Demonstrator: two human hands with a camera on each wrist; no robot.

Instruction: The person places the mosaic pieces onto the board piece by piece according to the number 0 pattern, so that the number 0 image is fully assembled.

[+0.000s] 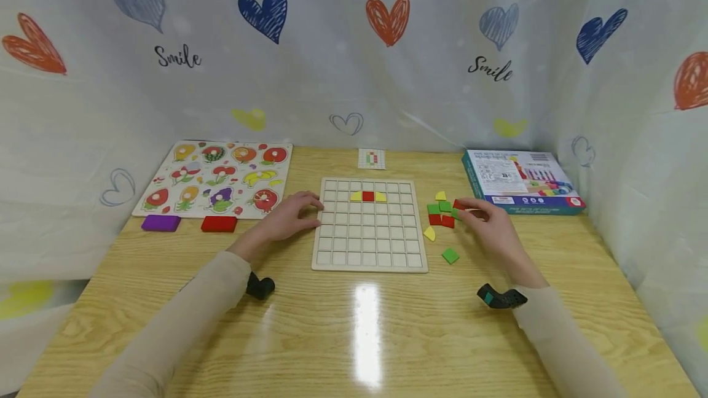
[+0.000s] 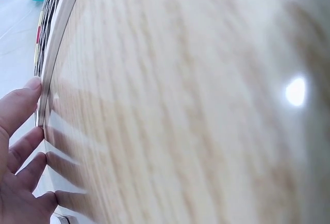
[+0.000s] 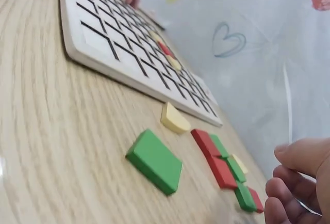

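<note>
A wooden grid board (image 1: 370, 257) lies mid-table, with a red square tile (image 1: 368, 196) between two yellow quarter-round tiles (image 1: 356, 196) in an upper row. My left hand (image 1: 290, 217) rests at the board's left edge, thumb and fingertips against its side in the left wrist view. My right hand (image 1: 489, 226) is over the right end of a group of loose tiles, fingers loosely bent. Its fingertips are right at a red tile (image 3: 256, 201) and a green tile (image 3: 245, 197). No tile shows between thumb and fingers in the right wrist view.
Right of the board lie more red tiles (image 1: 435, 220), a yellow tile (image 1: 429, 234) and a separate green tile (image 1: 450, 255). A pattern card (image 1: 372, 159) stands behind. Left are a fruit puzzle (image 1: 251, 161), a purple block (image 1: 161, 223) and a red block (image 1: 218, 224); a box (image 1: 520, 182) sits right.
</note>
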